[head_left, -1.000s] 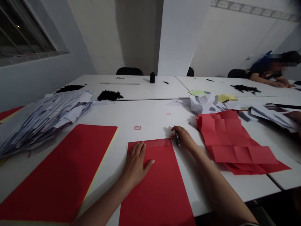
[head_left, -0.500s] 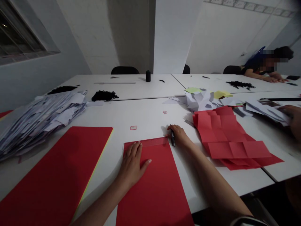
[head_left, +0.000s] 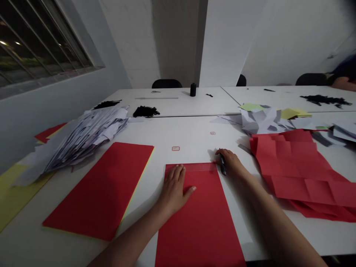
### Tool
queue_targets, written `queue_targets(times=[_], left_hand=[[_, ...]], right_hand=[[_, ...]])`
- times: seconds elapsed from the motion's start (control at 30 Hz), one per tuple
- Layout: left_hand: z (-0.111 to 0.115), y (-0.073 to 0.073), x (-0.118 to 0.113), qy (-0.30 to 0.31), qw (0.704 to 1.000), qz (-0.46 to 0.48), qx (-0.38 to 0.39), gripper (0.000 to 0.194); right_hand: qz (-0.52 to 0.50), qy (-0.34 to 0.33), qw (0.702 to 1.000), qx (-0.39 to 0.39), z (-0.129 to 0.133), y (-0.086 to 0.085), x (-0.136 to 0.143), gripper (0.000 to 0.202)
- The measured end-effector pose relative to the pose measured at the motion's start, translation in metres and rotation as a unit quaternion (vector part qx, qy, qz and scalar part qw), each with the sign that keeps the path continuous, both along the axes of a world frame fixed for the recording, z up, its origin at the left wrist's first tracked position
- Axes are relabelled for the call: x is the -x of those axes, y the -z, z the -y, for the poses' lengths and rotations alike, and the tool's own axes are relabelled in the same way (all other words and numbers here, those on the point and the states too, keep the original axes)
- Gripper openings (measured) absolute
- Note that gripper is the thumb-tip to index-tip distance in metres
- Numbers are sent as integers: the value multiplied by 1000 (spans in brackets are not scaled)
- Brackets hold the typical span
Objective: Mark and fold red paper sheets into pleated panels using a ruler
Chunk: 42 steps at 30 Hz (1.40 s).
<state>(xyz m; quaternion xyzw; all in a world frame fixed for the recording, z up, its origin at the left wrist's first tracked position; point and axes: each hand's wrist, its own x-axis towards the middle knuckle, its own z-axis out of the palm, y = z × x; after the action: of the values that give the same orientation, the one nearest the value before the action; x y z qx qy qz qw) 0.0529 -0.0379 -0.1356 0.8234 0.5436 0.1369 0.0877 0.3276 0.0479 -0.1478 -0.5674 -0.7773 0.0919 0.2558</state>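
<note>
A sheet of red paper (head_left: 198, 222) lies in front of me on the white table. Along its far edge runs a clear ruler (head_left: 198, 167). My left hand (head_left: 175, 189) rests flat on the paper, its fingers slightly spread and the fingertips on the ruler. At the paper's far right corner, my right hand (head_left: 231, 163) is closed around a dark pen (head_left: 223, 164), which slants down toward the table. The fingertips of that hand are close to the ruler's right end; whether they touch it I cannot tell.
A stack of red paper (head_left: 102, 189) lies left, below a heap of white paper sheets (head_left: 86, 129). Creased red paper (head_left: 294, 163) and white scraps (head_left: 264, 120) are on the right. Farther back are a black thread spool (head_left: 193, 89) and black cord bundles (head_left: 145, 111). A person's arm (head_left: 345, 83) shows far right.
The camera has turned left, so everything sits farther right in view. Both hands keep about the same places on the paper and ruler. The co-worker's hand at the right edge is out of view.
</note>
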Motion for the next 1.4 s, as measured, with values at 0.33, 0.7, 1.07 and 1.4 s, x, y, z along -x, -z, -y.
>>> queue_targets(times=[0.33,0.7,1.07,1.4], left_hand=[[0,1,1,5,1000,26,-6,67],[1,0,0,-2,998,61,-17,62],[-1,-2,0,4,999,48,-19,62],[-2,0,-1,3,999,22,-26,63]], right_hand=[[-36,-8,999,1,2,-3,1,19],[-345,-11,935,76,9,-39,43,40],[-373,-123,906,156,-21,-34,119,26],[-342,-123,924,120,-23,-19,120,24]])
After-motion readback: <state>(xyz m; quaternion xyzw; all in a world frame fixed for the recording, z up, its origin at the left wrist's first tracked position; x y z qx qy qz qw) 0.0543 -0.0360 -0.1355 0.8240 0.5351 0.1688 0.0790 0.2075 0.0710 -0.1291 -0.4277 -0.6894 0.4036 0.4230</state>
